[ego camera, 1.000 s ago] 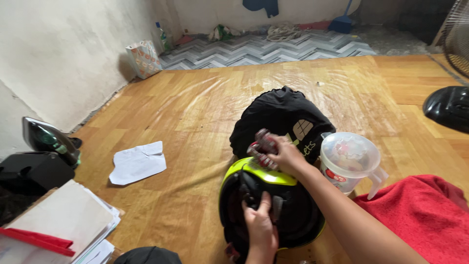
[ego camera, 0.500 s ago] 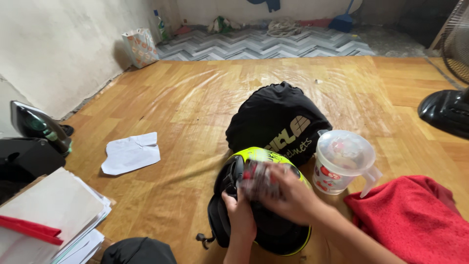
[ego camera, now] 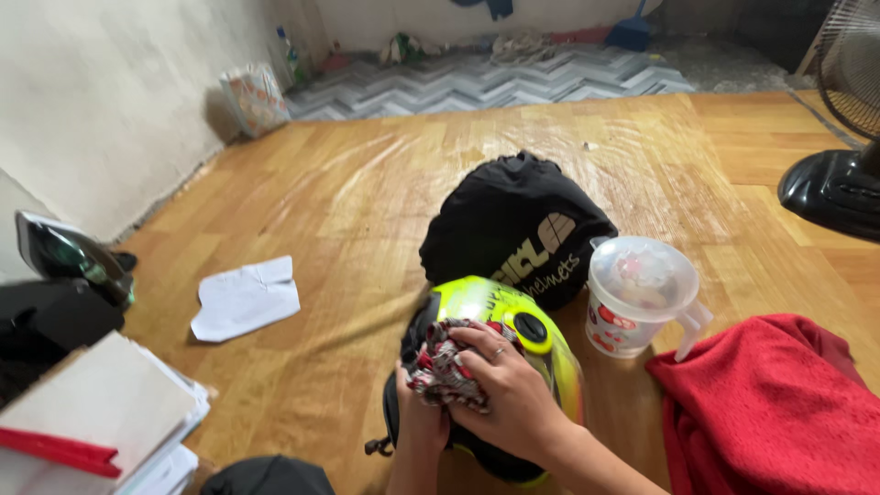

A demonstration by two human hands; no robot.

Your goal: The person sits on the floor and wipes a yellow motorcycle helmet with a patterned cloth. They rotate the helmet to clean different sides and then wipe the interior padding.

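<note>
A person seated on a glossy wood-pattern floor (ego camera: 348, 211) presses a crumpled red, white and black patterned rag (ego camera: 444, 367) against a glossy neon-yellow and black motorcycle helmet (ego camera: 541, 344) that rests on the floor just in front of them. The right hand (ego camera: 509, 390), a ring on one finger, arches over the rag with fingers curled down, its grip closed on the bunched cloth at the helmet's side. The left hand (ego camera: 412, 412) comes up from below, largely hidden behind the rag and the right hand; it lies against the helmet's dark lower edge, and whether its grip is closed cannot be told. Just behind the helmet sits a rounded black fabric bag (ego camera: 513, 220), soft and drawn shut at the top. Beside the helmet stands a clear plastic pitcher (ego camera: 637, 302) with a lid and a handle, and next to that lies a rumpled red towel (ego camera: 779, 403). A creased white sheet of paper (ego camera: 246, 298) lies well apart, toward the wall.
</note>
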